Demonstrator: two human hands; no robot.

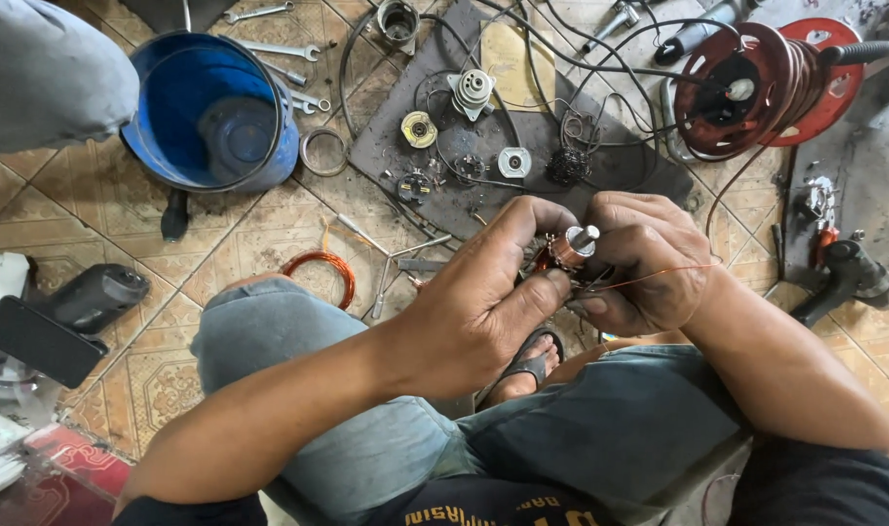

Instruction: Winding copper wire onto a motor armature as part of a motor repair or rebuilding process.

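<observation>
A flat black phone-like slab [37,341] with a dark, blank screen lies on the tiled floor well to the left of the left hand [483,292], just beside a black power tool. No packages, labels or signs can be made out anywhere near the hands.

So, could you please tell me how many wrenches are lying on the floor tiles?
3: one wrench at the top edge, a second wrench just below it, a third wrench beside the blue bucket. Others may be hidden.

A small motor armature [569,248] with copper windings and steel shaft end, trailing thin copper wire [659,276], held above the knees.
</observation>
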